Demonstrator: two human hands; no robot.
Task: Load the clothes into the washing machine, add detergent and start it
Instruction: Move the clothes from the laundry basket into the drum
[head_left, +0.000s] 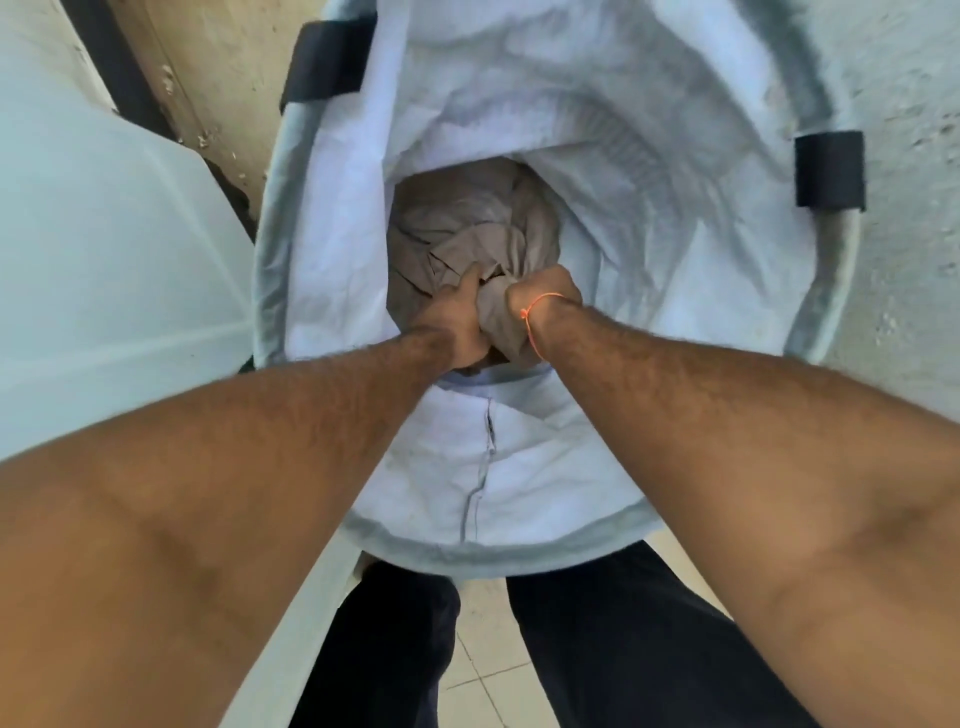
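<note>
Setting: rough pale plaster wall (904, 104) behind and to the right; light floor tiles (483, 649) below, between the person's dark trouser legs (623, 649).

Left hand (457, 322): deep inside the basket, grip closed on a fold of the cloth, index finger stretched forward and pressing into the bundle.

Right hand (545, 291): beside the left, touching it through the gathered fabric; grip clenched round the same bunch of cloth, knuckles uppermost. Orange thread (535, 322) tied about the wrist.

Clothes (467, 234): one crumpled grey-brown mass lying at the bottom of the basket, filling the visible floor of it; single garments cannot be told apart.

Laundry basket (322, 260): tall soft-sided tub, white lining creased, grey bound rim, a seam running down the near inside wall. Two dark handle straps (830, 171) on the rim, one upper left, one right.

Washing machine (104, 234): white body at the left edge, just beside the basket; only a slanted panel shows.
</note>
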